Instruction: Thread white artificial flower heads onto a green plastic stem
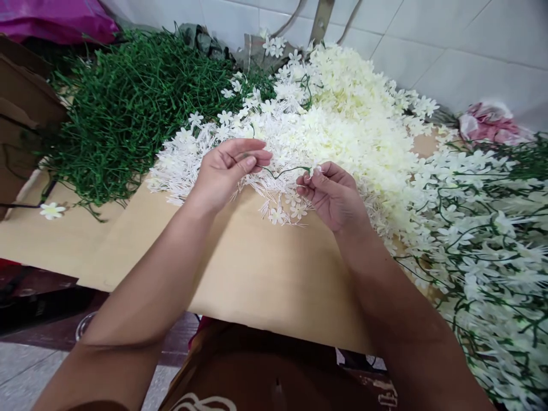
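Note:
A thin green artificial stem (280,172) stretches between my two hands, bent in the middle. My left hand (231,165) pinches its left part between thumb and fingers. At the other end, my right hand (331,188) is closed around the stem's tip and a small white piece, probably a flower, mostly covered by the fingers. Right behind both hands spreads a large heap of loose white and cream artificial flowers (355,125). A few single white flowers (277,216) lie at the heap's near edge, just below the hands.
Green stems (128,108) form a big pile at the back left, beside a cardboard box (25,97). White flowers on green stems (492,257) are heaped at the right. One flower (52,210) lies apart on the cardboard-covered table (274,274). A tiled wall (462,51) stands behind.

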A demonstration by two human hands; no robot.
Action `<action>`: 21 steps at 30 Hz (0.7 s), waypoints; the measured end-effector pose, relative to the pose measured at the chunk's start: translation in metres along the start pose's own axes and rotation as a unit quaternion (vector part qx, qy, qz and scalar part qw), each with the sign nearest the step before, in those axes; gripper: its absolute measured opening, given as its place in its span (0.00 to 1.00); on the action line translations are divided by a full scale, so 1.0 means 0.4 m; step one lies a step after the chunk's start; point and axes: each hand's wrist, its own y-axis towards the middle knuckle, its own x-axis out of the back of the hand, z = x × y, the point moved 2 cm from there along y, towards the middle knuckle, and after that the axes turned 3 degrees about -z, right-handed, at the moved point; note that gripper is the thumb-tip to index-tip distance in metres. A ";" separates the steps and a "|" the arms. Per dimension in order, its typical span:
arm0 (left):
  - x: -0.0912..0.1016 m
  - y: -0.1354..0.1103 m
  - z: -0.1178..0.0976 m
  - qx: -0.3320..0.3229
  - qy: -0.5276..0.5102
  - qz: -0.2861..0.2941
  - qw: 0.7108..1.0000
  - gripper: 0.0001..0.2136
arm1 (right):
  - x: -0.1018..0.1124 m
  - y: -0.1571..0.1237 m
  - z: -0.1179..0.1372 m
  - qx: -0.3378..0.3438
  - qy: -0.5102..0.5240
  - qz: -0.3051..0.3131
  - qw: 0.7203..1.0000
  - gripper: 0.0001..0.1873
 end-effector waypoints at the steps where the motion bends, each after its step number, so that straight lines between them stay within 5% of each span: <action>1: 0.001 0.002 0.001 0.010 -0.016 -0.015 1.000 0.14 | -0.002 -0.007 0.007 -0.004 0.001 0.018 1.000 0.23; 4: 0.022 0.002 -0.006 0.031 -0.088 -0.032 0.995 0.13 | -0.005 -0.037 0.029 -0.039 -0.037 0.137 0.989 0.20; 6: 0.038 -0.006 -0.023 0.031 -0.106 0.014 0.994 0.13 | -0.001 -0.055 0.035 -0.056 -0.123 0.211 0.968 0.18; 10: 0.031 -0.039 -0.067 0.070 -0.008 0.264 0.962 0.14 | -0.008 -0.054 0.024 0.064 -0.371 0.135 0.917 0.06; 14: -0.001 -0.070 -0.077 0.114 0.067 0.447 0.885 0.12 | -0.078 -0.030 -0.019 0.181 -0.536 0.154 0.810 0.11; 18: -0.013 -0.071 -0.031 0.158 0.109 0.486 0.853 0.08 | -0.124 0.001 -0.058 0.192 -0.658 0.208 0.698 0.06; 21: -0.004 -0.057 0.008 0.166 0.172 0.458 0.856 0.07 | -0.117 0.023 -0.060 0.190 -0.660 0.165 0.708 0.07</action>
